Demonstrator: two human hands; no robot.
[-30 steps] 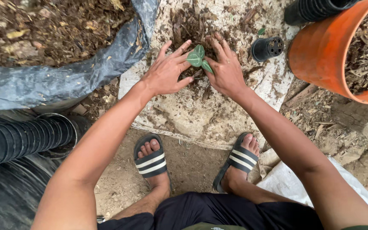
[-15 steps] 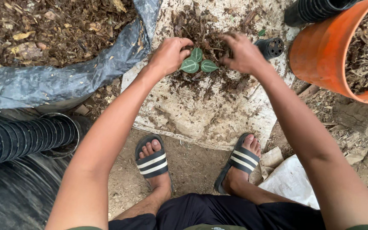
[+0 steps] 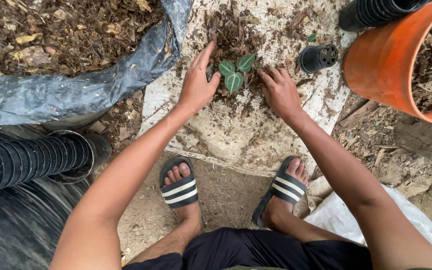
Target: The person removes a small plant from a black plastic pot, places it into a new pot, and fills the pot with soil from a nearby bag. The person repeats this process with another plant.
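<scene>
A small seedling (image 3: 235,76) with three green leaves stands in a heap of dark soil (image 3: 236,35) on a white sack (image 3: 226,130). My left hand (image 3: 197,85) cups its left side, thumb next to the leaves and fingers stretched into the soil. To the right of the plant, my right hand (image 3: 278,91) presses bent fingers into the soil. Neither hand visibly grips anything. The plant's base is hidden by soil and my thumb.
A small black pot (image 3: 318,57) lies on its side right of my right hand. An orange bucket (image 3: 386,70) of dry mulch stands at the right. Stacked black pots (image 3: 26,160) lie at the left, below a grey plastic sheet (image 3: 76,92) holding mulch. My sandalled feet are near.
A second ago both hands lay splayed around the seedling. They then bunched up into the soil heap, and now rest on either side of the plant with its leaves uncovered.
</scene>
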